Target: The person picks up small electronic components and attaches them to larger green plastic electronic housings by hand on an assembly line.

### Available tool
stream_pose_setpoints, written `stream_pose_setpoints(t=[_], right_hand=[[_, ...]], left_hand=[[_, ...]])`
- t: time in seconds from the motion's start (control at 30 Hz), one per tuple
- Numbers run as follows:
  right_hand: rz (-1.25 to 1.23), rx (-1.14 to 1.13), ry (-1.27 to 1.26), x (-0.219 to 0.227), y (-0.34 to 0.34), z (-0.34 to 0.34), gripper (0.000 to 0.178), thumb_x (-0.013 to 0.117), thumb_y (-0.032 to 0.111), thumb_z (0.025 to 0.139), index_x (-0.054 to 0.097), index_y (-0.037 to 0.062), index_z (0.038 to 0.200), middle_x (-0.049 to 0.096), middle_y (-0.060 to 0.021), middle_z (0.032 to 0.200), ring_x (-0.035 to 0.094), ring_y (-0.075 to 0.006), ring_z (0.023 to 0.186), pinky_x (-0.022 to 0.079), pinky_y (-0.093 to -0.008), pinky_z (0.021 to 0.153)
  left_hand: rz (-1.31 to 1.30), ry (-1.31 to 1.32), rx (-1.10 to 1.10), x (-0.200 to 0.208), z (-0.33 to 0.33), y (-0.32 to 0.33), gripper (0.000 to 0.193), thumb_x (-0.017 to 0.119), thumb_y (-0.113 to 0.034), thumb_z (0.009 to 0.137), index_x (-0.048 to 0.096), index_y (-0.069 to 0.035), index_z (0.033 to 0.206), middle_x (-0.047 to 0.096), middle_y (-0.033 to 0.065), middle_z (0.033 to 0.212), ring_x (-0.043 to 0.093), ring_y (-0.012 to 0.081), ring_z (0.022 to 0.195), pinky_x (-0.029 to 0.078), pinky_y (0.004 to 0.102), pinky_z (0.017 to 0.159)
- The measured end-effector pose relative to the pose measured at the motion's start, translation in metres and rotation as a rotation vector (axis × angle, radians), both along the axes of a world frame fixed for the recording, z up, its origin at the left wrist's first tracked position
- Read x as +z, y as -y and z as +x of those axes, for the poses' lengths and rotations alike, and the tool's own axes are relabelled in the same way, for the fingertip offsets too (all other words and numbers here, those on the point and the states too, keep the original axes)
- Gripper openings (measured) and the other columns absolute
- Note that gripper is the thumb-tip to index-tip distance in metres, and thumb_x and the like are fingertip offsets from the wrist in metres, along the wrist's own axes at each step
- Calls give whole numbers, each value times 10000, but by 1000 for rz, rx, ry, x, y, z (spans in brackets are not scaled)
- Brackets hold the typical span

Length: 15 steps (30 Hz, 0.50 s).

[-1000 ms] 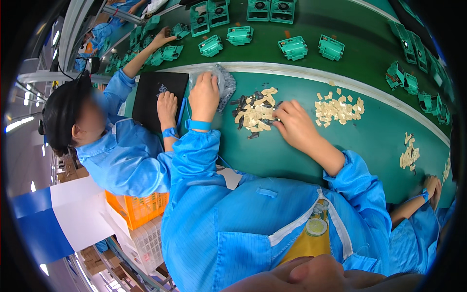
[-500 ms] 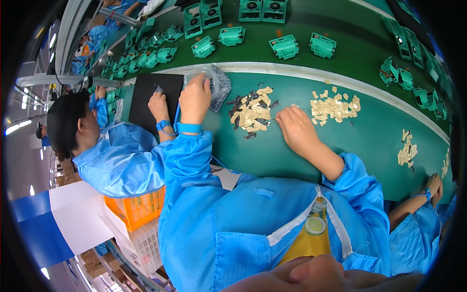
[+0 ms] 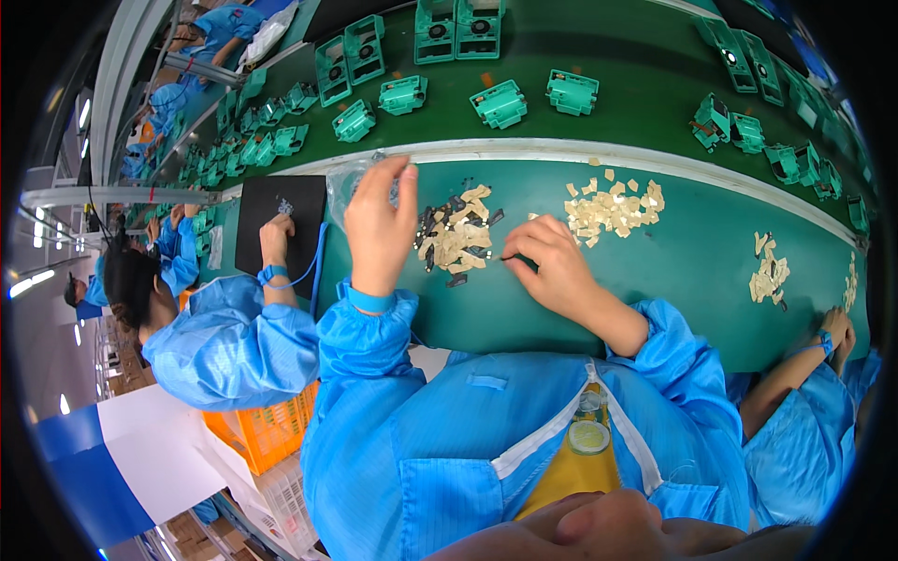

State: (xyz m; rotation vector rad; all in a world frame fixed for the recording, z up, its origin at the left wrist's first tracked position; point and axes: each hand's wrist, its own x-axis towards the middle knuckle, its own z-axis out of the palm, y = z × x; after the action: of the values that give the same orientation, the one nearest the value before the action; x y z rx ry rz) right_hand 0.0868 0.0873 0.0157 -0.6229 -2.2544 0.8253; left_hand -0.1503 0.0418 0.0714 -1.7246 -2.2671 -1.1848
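Observation:
My left hand is raised in front of a clear plastic bag of small parts, fingers up and thumb apart, nothing visible in it. A blue band circles that wrist. Just right of a mixed pile of cream paper-like pieces and black pieces, my right hand pinches thumb and forefinger low over the green table. Whatever sits between those fingertips is too small to make out. Beyond this hand lies another heap of cream pieces.
Behind a pale rail, a green belt carries teal housings. At left, a co-worker's hand works over a black mat; another person's hands are at far right, near another cream pile. An orange crate stands lower left.
My left hand has come away from over the bag, its fingers looser. My right hand stays beside the mixed pile, fingertips now in a clearer pinch. The whole view has shifted slightly.

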Motion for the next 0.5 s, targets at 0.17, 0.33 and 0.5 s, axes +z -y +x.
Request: stream_pose_setpoints(t=[0.17, 0.33, 0.5], right_hand=[[-355, -77, -8, 9, -1, 26, 54, 701, 33, 845, 655, 49, 869, 655, -76, 888, 638, -232, 840, 511, -345, 766], [-971, -195, -490, 5, -24, 77, 74, 654, 7, 917, 603, 26, 967, 681, -68, 902, 675, -149, 802, 531, -260, 753], [-1140, -216, -639, 8, -34, 109, 123, 653, -14, 914, 580, 22, 1008, 688, -80, 910, 679, -144, 830, 537, -256, 774]], left_hand=[[-11, 171, -145, 5, 58, -6, 188, 655, -106, 937, 697, 13, 1078, 719, 154, 1008, 694, 252, 925, 531, 342, 823], [-48, 442, -495, -9, 126, -19, 250, 670, -66, 923, 660, -9, 1166, 674, 126, 1181, 654, 237, 1066, 538, 336, 863], [-248, 926, -585, -27, 166, -41, 295, 668, -57, 929, 619, 17, 1211, 649, 139, 1188, 668, 187, 1028, 557, 293, 845]])
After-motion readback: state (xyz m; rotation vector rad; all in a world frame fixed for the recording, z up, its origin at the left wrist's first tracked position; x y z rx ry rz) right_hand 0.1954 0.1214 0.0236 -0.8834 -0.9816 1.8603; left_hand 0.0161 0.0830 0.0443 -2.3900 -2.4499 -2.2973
